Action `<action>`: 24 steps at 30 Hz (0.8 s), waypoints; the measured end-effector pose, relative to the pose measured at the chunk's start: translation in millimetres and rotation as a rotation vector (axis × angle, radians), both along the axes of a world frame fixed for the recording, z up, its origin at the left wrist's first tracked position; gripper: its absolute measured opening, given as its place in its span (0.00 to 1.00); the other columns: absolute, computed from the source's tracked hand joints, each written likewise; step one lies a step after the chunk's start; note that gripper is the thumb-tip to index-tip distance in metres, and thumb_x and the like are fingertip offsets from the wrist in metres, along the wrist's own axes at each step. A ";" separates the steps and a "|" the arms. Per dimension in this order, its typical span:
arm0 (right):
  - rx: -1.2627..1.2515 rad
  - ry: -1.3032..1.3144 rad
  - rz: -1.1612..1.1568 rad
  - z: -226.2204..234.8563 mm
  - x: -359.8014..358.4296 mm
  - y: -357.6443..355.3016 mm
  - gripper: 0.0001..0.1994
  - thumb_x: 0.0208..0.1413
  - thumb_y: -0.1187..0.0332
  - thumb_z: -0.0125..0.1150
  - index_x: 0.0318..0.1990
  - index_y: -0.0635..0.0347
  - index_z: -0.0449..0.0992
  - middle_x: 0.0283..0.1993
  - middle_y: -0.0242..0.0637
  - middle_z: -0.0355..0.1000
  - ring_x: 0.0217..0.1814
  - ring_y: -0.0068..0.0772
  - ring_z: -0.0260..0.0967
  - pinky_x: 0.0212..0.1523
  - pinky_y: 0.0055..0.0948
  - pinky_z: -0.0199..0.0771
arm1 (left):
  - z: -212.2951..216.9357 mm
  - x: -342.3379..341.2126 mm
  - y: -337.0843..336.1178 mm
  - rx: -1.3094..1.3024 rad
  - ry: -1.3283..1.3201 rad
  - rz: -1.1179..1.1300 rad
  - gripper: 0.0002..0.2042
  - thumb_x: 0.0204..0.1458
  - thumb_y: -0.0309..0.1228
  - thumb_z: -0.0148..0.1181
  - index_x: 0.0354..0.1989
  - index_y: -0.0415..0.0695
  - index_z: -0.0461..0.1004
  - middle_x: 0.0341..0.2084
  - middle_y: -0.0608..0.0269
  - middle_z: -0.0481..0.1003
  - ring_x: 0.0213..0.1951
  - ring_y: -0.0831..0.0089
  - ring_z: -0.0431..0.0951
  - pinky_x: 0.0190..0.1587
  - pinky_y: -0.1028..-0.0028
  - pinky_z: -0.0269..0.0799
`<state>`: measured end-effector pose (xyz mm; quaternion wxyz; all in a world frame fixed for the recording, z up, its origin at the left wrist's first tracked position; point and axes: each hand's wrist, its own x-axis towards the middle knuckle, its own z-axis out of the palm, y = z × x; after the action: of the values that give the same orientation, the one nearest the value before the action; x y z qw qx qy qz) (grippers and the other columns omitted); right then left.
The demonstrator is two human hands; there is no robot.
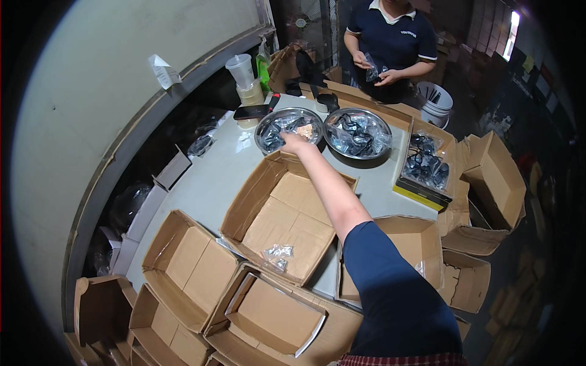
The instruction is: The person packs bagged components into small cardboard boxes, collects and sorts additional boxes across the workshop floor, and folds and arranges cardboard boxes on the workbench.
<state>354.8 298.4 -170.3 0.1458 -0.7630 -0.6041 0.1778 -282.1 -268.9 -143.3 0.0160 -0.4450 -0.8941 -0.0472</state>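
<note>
Right hand [294, 144] is reaching into steel bowl [282, 111], 12 o'clock, among bagged parts [273, 135]; I cannot tell whether it's pinching.

Right fingers [287, 140] reach into a metal bowl [259, 127] of bagged parts [273, 134]; cartons [293, 213] stand nearby.

On our flat grey table [198, 177], we have a round silver metal bowl [259, 139] left of a second such bowl [354, 157], clear plastic packets [357, 132] in both. Right of these, a yellow-and-black rectangular cardboard carton [417, 194] holds more. Nearer us sits a large rectangular brown cardboard box [299, 198] with small clear packets [279, 255] inside. Beyond the carton stands a round white plastic bucket [437, 112].
</note>
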 end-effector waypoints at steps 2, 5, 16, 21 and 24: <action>0.534 0.089 -0.140 -1.9 8.8 -4.8 0.17 0.49 0.65 0.59 0.47 0.53 0.81 0.46 0.48 0.79 0.51 0.49 0.76 0.54 0.39 0.75 | -1.1 -0.1 -0.2 0.002 -0.009 -0.013 0.35 0.54 0.41 0.60 0.63 0.27 0.59 0.45 0.28 0.74 0.44 0.41 0.79 0.48 0.54 0.75; 0.921 0.233 -0.053 18.4 -7.8 -15.4 0.12 0.48 0.68 0.57 0.39 0.55 0.82 0.42 0.46 0.79 0.47 0.47 0.77 0.50 0.42 0.76 | 0.1 -0.2 -6.6 0.004 -0.009 -0.012 0.35 0.54 0.41 0.60 0.63 0.27 0.59 0.44 0.28 0.74 0.44 0.41 0.79 0.48 0.54 0.75; 0.290 -0.228 0.201 33.3 -86.2 -83.3 0.18 0.66 0.60 0.46 0.54 0.63 0.72 0.49 0.50 0.78 0.54 0.49 0.75 0.55 0.55 0.69 | 21.3 -16.9 -62.2 -0.009 -0.007 -0.031 0.35 0.55 0.43 0.60 0.62 0.26 0.59 0.44 0.28 0.75 0.43 0.41 0.80 0.47 0.54 0.76; 0.180 -0.779 0.185 7.0 -107.5 -148.7 0.36 0.60 0.62 0.48 0.74 0.68 0.46 0.79 0.55 0.36 0.80 0.63 0.32 0.69 0.76 0.35 | 29.4 -19.7 -90.0 -0.022 -0.020 -0.048 0.35 0.55 0.44 0.60 0.62 0.26 0.59 0.43 0.28 0.75 0.42 0.41 0.80 0.47 0.54 0.77; -0.949 -0.077 0.780 32.7 -147.2 -181.6 0.47 0.59 0.39 0.54 0.74 0.66 0.48 0.78 0.63 0.29 0.82 0.47 0.34 0.76 0.42 0.45 | 38.0 -22.3 -121.9 -0.026 -0.021 -0.016 0.36 0.55 0.44 0.60 0.62 0.26 0.59 0.43 0.28 0.75 0.42 0.41 0.80 0.46 0.54 0.77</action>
<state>207.6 116.9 -137.6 -0.3075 -0.4734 -0.6984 0.4400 -304.4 -390.9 -105.4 0.0003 -0.4517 -0.8913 -0.0404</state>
